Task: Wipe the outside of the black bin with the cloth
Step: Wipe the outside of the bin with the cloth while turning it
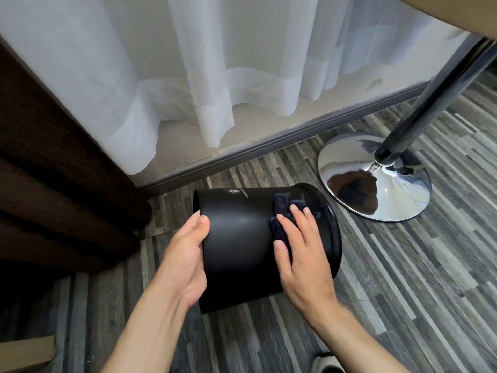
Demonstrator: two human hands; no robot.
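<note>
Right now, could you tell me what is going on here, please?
A person is wiping a black bin, which is tipped on its side over the floor. The left hand grips its base end to steady it. The right hand presses a dark cloth flat against the bin's outer wall, near the rim. A chrome table base stands just beyond.

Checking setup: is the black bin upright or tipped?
Tipped: black bin lies sideways, rim toward the right, left hand holding its base end.
</note>
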